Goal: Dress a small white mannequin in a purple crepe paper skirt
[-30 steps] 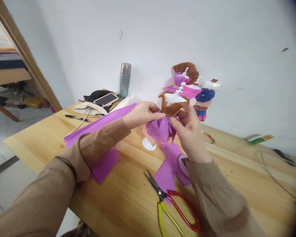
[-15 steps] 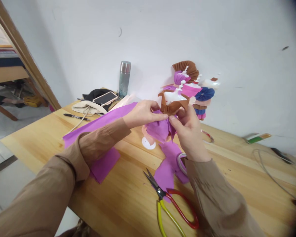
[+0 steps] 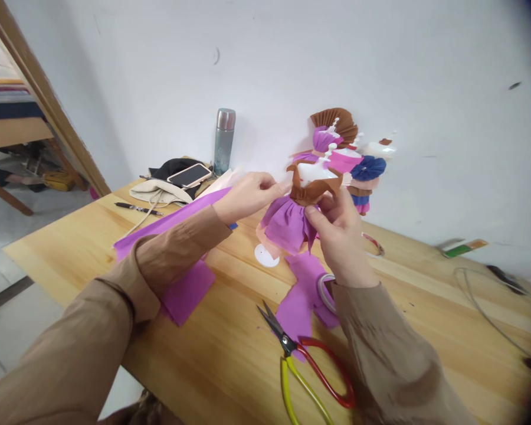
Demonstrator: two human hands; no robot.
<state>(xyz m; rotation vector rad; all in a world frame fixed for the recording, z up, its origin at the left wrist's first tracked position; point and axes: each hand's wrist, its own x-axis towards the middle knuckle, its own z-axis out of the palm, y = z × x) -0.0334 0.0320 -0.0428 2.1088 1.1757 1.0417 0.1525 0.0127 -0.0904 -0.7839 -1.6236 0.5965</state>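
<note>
- Head view: left hand [image 3: 243,198] has moved up from the waist, grip pinching the brown wrap [image 3: 315,190]. Right hand [image 3: 341,236] still pinches the doll [image 3: 312,172] at the waist, above the table [image 3: 212,360]. The skirt looks seated.
- Count: one scissors [image 3: 307,360], three purple paper pieces [image 3: 188,292], one flask [image 3: 224,141], one phone [image 3: 189,175].

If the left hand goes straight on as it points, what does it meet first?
The left hand would probably meet the brown paper on the doll held by the right hand; depth is unclear.
</note>
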